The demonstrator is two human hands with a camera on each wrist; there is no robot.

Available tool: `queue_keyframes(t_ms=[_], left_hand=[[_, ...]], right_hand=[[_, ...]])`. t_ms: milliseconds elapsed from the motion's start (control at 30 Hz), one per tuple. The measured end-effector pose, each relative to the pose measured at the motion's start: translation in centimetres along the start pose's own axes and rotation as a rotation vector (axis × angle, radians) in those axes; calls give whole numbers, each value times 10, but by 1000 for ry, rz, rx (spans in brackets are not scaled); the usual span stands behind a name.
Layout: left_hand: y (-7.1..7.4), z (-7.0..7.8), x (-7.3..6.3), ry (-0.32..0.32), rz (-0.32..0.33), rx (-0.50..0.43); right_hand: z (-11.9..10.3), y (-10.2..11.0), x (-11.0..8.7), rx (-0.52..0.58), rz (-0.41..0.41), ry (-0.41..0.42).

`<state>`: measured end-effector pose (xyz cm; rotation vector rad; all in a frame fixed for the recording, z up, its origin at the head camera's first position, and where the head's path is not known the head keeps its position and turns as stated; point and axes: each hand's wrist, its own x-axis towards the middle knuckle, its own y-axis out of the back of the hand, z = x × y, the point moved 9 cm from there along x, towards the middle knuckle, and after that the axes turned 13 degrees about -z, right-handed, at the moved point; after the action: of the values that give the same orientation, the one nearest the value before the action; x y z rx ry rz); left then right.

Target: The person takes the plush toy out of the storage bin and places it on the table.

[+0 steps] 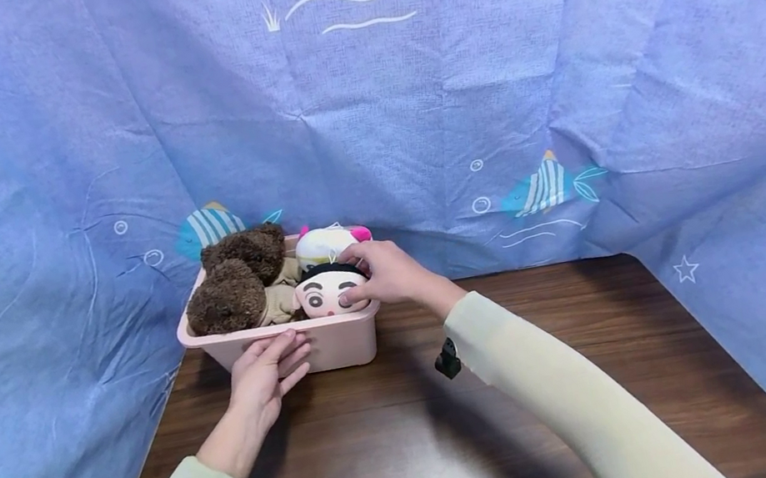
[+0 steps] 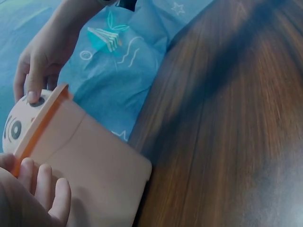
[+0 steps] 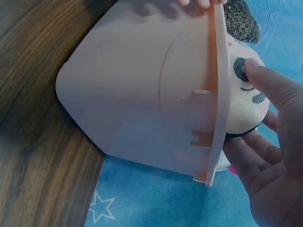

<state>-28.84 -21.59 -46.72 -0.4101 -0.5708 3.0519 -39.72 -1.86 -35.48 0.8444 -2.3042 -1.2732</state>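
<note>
A pink plastic bin stands on the table, filled with soft toys. My left hand holds its front rim, the thumb at the top edge and the fingers against the outer wall. At the bin's right end, my right hand grips a plush doll with a round cartoon face. The thumb presses on one of the doll's eyes, as the right wrist view shows, and the other fingers reach behind its head. The doll's lower part is hidden inside the bin.
Two brown fluffy plush toys fill the bin's left side. Behind the doll lies a white plush with pink parts. Blue printed cloth hangs around the dark wooden table, close behind the bin.
</note>
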Motion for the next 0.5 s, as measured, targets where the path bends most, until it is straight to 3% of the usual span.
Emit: queue_keyframes(t_ms=[500], left_hand=[[-5, 1, 2, -35, 39, -61]], right_hand=[[-7, 4, -2, 19, 82, 42]])
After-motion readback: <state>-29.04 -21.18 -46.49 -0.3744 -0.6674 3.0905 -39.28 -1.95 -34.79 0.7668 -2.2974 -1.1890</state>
